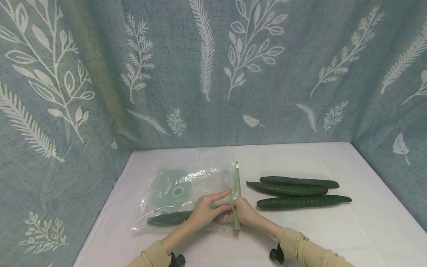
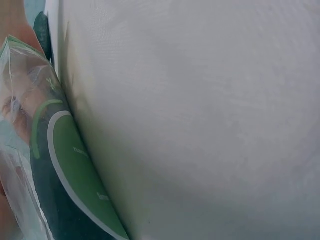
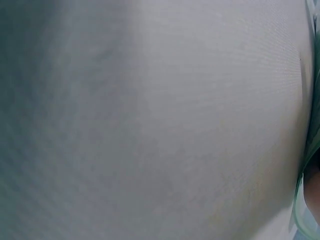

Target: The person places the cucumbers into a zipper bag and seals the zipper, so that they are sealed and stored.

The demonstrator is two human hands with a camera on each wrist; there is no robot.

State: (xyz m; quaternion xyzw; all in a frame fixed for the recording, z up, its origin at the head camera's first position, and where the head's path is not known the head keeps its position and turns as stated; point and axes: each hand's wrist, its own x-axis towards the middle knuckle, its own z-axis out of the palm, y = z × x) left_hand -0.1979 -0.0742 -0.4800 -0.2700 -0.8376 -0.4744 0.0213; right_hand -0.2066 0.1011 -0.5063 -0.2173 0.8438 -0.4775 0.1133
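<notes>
A clear zip bag [image 1: 210, 178] with a green-edged mouth lies on the white table, its mouth facing right. Inside, along its near side, is a dark green cucumber [image 1: 168, 218]. My left hand [image 1: 204, 212] holds the bag near its mouth, forefinger and thumb spread at the green edge. The right hand [image 1: 245, 213] reaches in through the mouth, its fingers around the cucumber's right end, seen partly through the plastic. In the left wrist view the bag's printed green patch [image 2: 82, 170] covers part of the cucumber. The right wrist view catches only a bit of hand [image 3: 312, 192].
Right of the bag lie three more cucumbers [image 1: 303, 202], close together and roughly parallel. The white table [image 1: 283, 237] is bounded behind and at the sides by a blue-green leaf-patterned curtain [image 1: 180, 81].
</notes>
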